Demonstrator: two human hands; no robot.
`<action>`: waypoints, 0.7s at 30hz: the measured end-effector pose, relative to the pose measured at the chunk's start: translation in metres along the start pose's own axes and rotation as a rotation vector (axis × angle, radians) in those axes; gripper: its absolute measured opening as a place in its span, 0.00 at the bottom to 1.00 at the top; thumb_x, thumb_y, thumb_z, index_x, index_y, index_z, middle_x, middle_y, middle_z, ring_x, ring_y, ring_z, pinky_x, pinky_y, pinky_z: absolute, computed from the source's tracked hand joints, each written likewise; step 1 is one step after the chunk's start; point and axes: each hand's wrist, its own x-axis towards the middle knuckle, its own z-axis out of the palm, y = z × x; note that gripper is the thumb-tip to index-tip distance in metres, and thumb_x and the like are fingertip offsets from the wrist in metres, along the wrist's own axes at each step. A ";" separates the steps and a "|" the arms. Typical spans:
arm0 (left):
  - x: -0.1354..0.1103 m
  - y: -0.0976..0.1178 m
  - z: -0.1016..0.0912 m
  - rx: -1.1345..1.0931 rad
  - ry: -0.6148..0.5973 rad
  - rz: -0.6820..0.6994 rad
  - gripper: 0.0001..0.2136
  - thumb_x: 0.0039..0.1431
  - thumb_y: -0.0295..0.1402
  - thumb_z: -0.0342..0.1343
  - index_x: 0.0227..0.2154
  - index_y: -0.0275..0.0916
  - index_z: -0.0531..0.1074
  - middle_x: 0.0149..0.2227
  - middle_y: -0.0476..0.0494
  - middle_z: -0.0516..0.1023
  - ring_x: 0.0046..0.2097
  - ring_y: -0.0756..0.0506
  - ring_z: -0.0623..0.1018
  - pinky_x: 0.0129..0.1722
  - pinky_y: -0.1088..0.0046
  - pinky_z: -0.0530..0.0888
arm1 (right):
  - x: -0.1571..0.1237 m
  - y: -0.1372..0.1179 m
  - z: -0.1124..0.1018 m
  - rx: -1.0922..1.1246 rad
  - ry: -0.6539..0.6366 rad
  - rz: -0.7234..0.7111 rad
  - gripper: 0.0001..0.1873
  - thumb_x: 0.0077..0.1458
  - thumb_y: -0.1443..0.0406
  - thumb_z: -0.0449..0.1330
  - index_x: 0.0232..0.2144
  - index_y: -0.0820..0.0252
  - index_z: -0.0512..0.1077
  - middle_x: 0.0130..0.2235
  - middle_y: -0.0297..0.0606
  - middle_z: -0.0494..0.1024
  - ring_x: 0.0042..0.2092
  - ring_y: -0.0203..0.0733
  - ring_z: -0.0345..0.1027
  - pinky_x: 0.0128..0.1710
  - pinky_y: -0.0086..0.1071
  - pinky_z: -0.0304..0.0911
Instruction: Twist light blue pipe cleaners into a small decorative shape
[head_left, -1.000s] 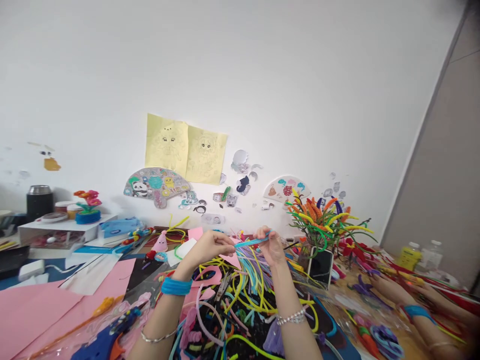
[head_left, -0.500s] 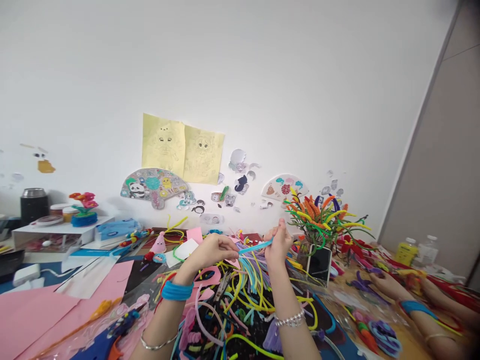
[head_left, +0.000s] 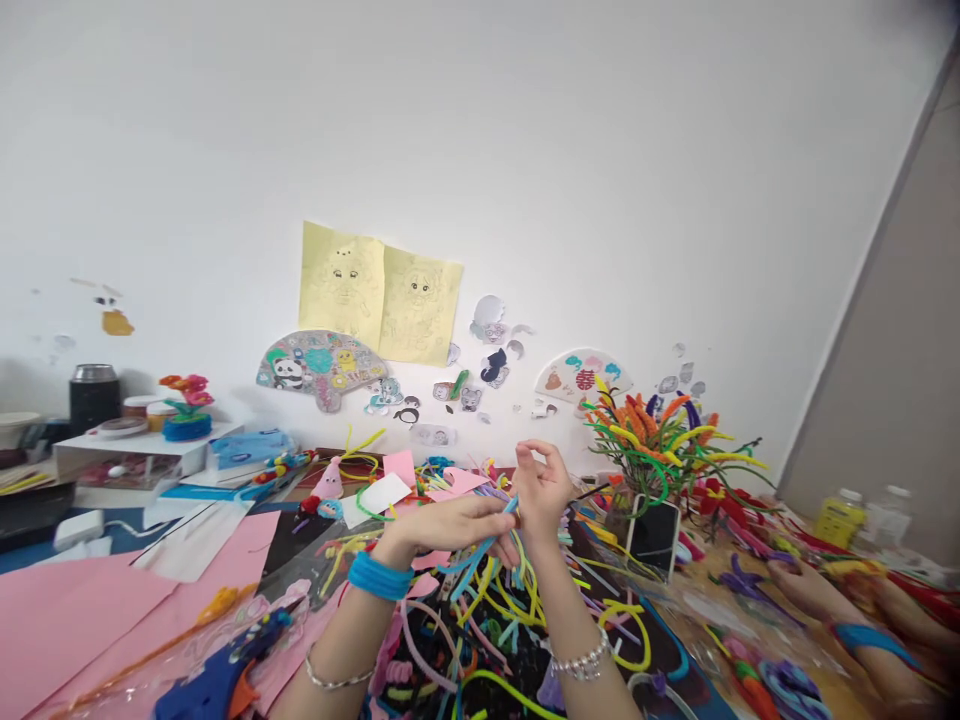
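Observation:
My left hand [head_left: 457, 527] pinches one end of a light blue pipe cleaner [head_left: 480, 548] over the pile of coloured pipe cleaners [head_left: 480, 620]. My right hand [head_left: 541, 490] stands upright beside it, fingers half curled, with the cleaner's other end against its palm side. Blue pipe-cleaner coils ring my left wrist [head_left: 379, 577]. A bead bracelet sits on my right wrist [head_left: 581, 663].
Pink paper sheets [head_left: 90, 600] lie at the left. A vase of pipe-cleaner flowers [head_left: 667, 440] and a phone [head_left: 655, 535] stand at the right. Another person's hands [head_left: 810, 585] rest at the far right. A white shelf [head_left: 135, 450] holds jars and a small flower.
My left hand has slid right and lower, closer to the right hand. The blue pipe cleaner has dropped from level to slanting downward. My right fingers have loosened from a pinch.

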 end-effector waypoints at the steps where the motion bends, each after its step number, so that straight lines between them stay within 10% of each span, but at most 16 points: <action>1: 0.003 0.002 0.002 -0.059 0.032 0.006 0.18 0.58 0.49 0.49 0.27 0.39 0.73 0.26 0.46 0.79 0.31 0.47 0.78 0.38 0.71 0.73 | -0.001 -0.002 0.001 0.000 -0.020 -0.006 0.13 0.52 0.54 0.61 0.31 0.57 0.68 0.12 0.22 0.61 0.13 0.31 0.53 0.14 0.25 0.48; 6: 0.013 -0.001 0.002 -0.245 0.200 -0.059 0.15 0.58 0.48 0.50 0.27 0.41 0.62 0.17 0.60 0.58 0.16 0.54 0.62 0.23 0.74 0.70 | 0.006 -0.009 -0.001 -0.040 -0.143 0.006 0.14 0.52 0.55 0.61 0.25 0.60 0.69 0.16 0.27 0.67 0.18 0.32 0.60 0.20 0.25 0.57; 12: 0.010 0.007 0.001 0.365 0.878 0.240 0.09 0.62 0.38 0.48 0.33 0.39 0.67 0.26 0.52 0.67 0.28 0.50 0.68 0.30 0.75 0.66 | 0.017 -0.022 -0.009 0.220 -0.292 0.303 0.14 0.43 0.56 0.68 0.27 0.61 0.76 0.28 0.35 0.78 0.26 0.34 0.71 0.30 0.28 0.68; 21: 0.000 0.020 0.002 0.402 0.873 0.345 0.10 0.62 0.36 0.48 0.36 0.38 0.72 0.33 0.46 0.78 0.36 0.47 0.75 0.37 0.74 0.69 | 0.011 -0.026 -0.014 0.333 -0.370 0.240 0.13 0.39 0.63 0.72 0.32 0.55 0.79 0.30 0.33 0.80 0.28 0.35 0.74 0.31 0.28 0.71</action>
